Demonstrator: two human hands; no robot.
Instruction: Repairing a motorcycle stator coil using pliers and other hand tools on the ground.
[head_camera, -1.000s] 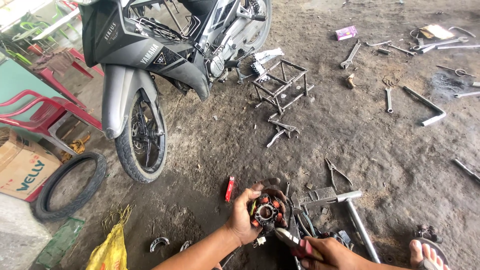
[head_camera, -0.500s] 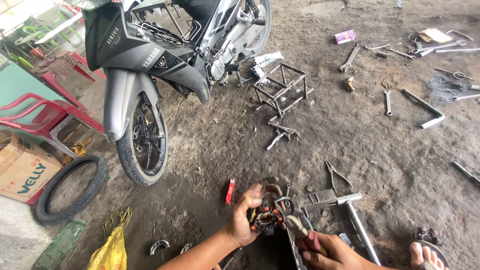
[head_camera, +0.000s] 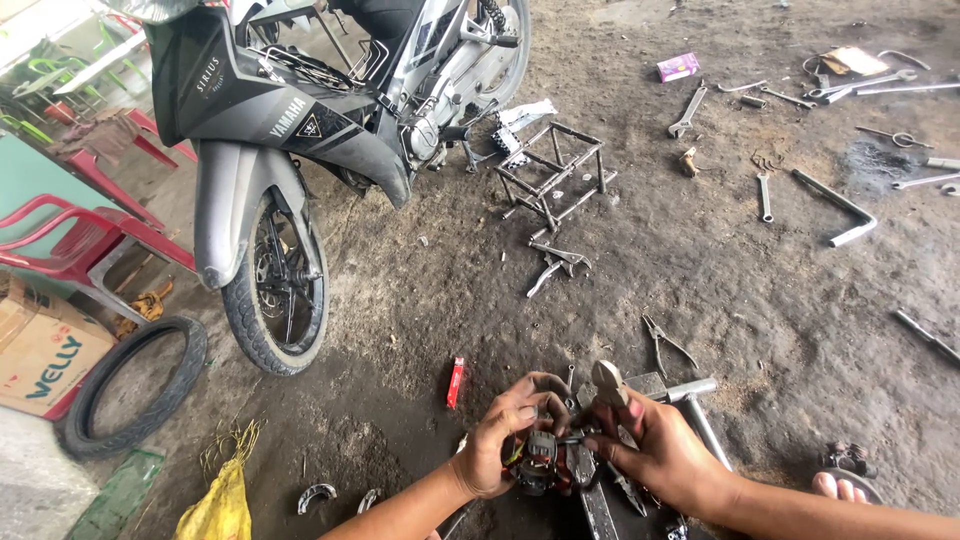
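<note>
Left hand cups a small, heavy-looking, greasy wound-coil motor part, best gripped around its rigid rim, while right hand, at three o'clock, pinches its centre.

Around the grip: hammer and pliers crowd the right; red lighter lies left; bare dirt floor ahead, up to the front wheel.

Both hands grip what looks like a stator.
</note>
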